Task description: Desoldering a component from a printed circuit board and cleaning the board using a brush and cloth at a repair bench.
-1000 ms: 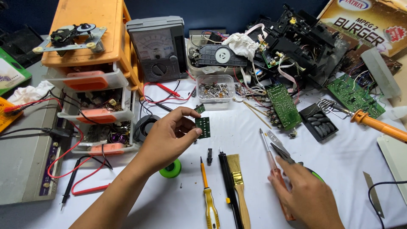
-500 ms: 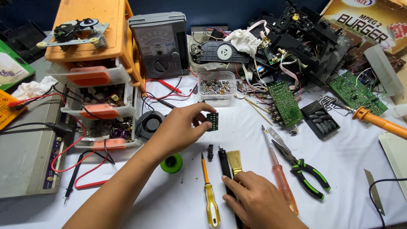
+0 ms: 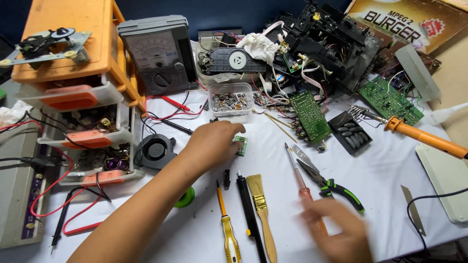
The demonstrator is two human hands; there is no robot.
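The left hand (image 3: 214,143) reaches out over the white table (image 3: 390,170) and pinches a small green circuit board (image 3: 241,145) in its fingertips, holding it just above the cloth. To the left of this hand sits a small black fan (image 3: 156,150), and past that an orange drawer box (image 3: 73,73) full of little parts. Just behind the hand is a clear tub of tiny metal bits (image 3: 230,100). Below the hand lie a yellow screwdriver (image 3: 228,229), a black pen-like tool (image 3: 249,214) and a brush (image 3: 261,209). To the right of these is a red screwdriver (image 3: 304,187), and the right hand (image 3: 341,231) is right over its handle. That hand is blurry, so I cannot tell if it is gripping or loose. Green-handled pliers (image 3: 331,185) lie just beside it. The little board is picked up and in hand, but no tool touches it yet, so work on it seems to be only at the start.
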